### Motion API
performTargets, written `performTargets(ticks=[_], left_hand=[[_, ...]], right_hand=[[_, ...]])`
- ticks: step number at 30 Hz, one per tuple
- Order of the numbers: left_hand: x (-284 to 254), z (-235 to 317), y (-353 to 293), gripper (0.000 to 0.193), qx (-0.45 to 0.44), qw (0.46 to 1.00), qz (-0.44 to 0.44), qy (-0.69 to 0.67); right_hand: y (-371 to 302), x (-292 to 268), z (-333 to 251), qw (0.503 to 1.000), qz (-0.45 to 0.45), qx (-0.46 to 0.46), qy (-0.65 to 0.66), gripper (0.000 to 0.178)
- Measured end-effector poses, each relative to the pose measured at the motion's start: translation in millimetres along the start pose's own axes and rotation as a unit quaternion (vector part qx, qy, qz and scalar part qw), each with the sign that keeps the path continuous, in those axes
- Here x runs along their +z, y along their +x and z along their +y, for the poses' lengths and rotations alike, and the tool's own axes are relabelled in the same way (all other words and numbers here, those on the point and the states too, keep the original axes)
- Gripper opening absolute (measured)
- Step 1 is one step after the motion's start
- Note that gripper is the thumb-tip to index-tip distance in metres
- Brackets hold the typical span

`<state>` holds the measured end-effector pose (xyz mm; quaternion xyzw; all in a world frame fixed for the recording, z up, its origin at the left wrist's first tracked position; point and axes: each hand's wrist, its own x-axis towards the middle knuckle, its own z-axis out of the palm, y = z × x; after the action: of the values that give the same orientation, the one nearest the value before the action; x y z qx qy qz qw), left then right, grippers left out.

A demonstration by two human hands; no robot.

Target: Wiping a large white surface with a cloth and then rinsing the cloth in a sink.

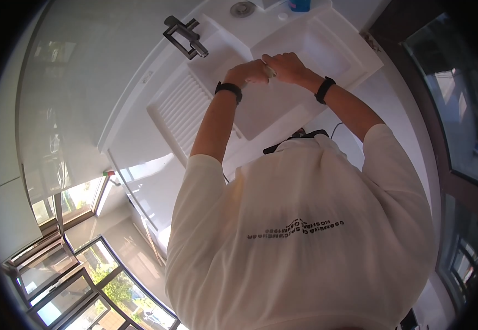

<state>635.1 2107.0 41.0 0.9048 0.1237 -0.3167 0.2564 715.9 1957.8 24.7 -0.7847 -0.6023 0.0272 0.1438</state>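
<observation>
Above the white sink [261, 113], both my fists meet almost knuckle to knuckle. My left hand [248, 72] is closed, its fingers wrapped round something mostly hidden. Beside it, my right hand [288, 67] is closed as well, thumb side toward the left. A bit of a pale, cloth-like thing [270, 71] shows in the gap between the two fists; its exact kind cannot be made out. Each wrist has a black band. The sink's ribbed washboard [187, 110] slopes to the left of my left forearm.
A dark grey tap [187, 38] stands at the back left of the basin. Beyond are a round drain [242, 9] and a blue container [300, 5]. A second basin section [332, 47] lies to the right, near a dark-framed window [451, 93].
</observation>
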Motion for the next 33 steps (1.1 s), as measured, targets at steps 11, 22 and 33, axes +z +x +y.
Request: performTargets(ticks=[11,22,33], left_hand=[[15.9,-5.5,-13.4,0.049,0.159,0.923,0.071,-0.342],[22.1,35.6,-26.4,0.069,0.236,0.775,0.111,-0.576],[19.3,50.9,-48.0,0.08,0.176,0.934,0.271,-0.151]], right_hand=[[-15.5,-19.3,12.7,0.94,0.041,0.158,0.299,0.05],[-26.1,-6.3,0.7,0.578,0.093,0.173,0.792,0.065],[-54.9,-11.6,-13.6,0.692,-0.071,0.229,0.681,0.099]])
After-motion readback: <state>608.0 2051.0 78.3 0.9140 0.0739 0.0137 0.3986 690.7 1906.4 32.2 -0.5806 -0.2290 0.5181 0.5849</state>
